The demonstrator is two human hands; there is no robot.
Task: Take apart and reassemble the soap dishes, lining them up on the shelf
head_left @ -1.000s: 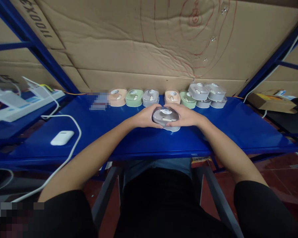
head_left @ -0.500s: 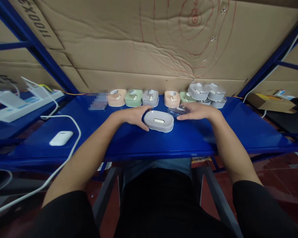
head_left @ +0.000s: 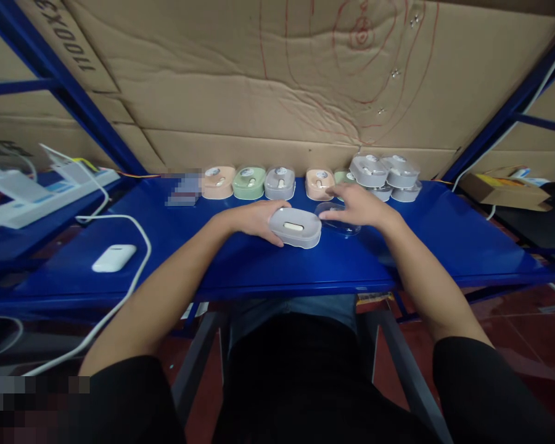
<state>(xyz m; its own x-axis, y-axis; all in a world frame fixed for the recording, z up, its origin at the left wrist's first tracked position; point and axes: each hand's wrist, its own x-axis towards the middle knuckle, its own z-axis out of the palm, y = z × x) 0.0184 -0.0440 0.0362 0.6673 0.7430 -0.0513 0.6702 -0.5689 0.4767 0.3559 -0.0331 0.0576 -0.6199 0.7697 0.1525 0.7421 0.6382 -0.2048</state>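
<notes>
Left hand [head_left: 254,219] grips the left end of a grey oval tray [head_left: 295,227], fingers curled round its rim, thumb on the near edge. Tray sits flat on the blue shelf [head_left: 259,262], lid off, a small white earbud piece [head_left: 293,226] lying in its middle. Right hand [head_left: 358,208] is just right of the tray, palm down, fingers loosely spread over a clear lid [head_left: 340,219] that rests on the shelf. Fingertips touch or hover on the lid's top; can't tell if they pinch it. Lid sits just beside the tray's right end, nearly touching.

Beyond the fingers, against the cardboard wall [head_left: 259,80], a row of closed cases: peach case [head_left: 217,182], green case [head_left: 249,182], grey case [head_left: 280,182], second peach case [head_left: 319,183], then a green one [head_left: 345,177] partly hidden behind the right hand's fingers. Past the right fingertips, a stack of grey cases [head_left: 388,176], two on top of two.

Well left of the left hand: white charging case [head_left: 113,258] on the shelf, white cable [head_left: 134,228] looping just beside it. Far left, a white power strip [head_left: 50,191] on a lower ledge. Far right, a flat cardboard box [head_left: 504,191]. Both forearms bare, black sleeves at the near edge.
</notes>
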